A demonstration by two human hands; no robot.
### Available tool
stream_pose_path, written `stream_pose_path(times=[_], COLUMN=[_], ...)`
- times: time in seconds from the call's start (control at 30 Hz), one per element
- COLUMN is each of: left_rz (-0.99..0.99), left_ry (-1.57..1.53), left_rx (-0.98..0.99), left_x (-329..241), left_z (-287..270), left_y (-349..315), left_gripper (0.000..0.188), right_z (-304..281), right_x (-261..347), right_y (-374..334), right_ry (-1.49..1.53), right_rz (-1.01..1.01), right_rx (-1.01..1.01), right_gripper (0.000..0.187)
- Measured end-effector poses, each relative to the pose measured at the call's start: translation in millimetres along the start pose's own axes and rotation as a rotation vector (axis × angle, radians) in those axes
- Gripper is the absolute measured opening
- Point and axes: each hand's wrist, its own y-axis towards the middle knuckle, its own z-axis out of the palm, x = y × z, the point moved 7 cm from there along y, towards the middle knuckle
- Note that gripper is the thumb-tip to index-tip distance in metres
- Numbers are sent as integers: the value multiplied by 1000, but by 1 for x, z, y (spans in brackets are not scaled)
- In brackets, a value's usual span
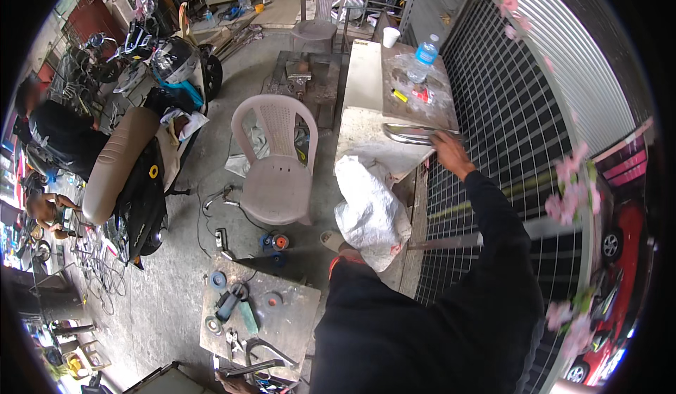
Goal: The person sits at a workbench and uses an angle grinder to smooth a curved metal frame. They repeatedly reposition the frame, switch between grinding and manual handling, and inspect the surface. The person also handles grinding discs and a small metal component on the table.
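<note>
My right hand (pixel 452 154) is closed around one end of a shiny bent metal tube (pixel 405 135) on the near edge of a worn cabinet top (pixel 431 109). At the lower edge, partly cut off, my left hand (pixel 237 384) is closed at a straight metal tube (pixel 248 369) beside a low work table (pixel 296 316). On that table lie an angle grinder (pixel 231 302), a green block (pixel 248 318), a blue disc (pixel 218 280), pliers-like tools (pixel 234 339) and a curved metal tube (pixel 271 349).
A plastic bottle (pixel 424 57), white cup (pixel 391 37) and yellow lighter (pixel 399 96) stand or lie on the cabinet. A white sack (pixel 370 207) leans below. Plastic chair (pixel 277 190), motorcycle (pixel 127 161) and floor cables are leftward; wire mesh (pixel 493 98) borders the right. Other people are at far left.
</note>
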Motion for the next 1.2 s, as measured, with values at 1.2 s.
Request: stream_pose_path(times=[1.2], left_rz=[-382], left_ry=[-647], left_rx=[-723], left_x=[10], left_z=[81], left_y=[-146], left_gripper=[35], right_z=[117], right_x=[-68], right_y=[58], right_ry=[-386], right_rz=[58], right_rx=[-194], right_gripper=[32])
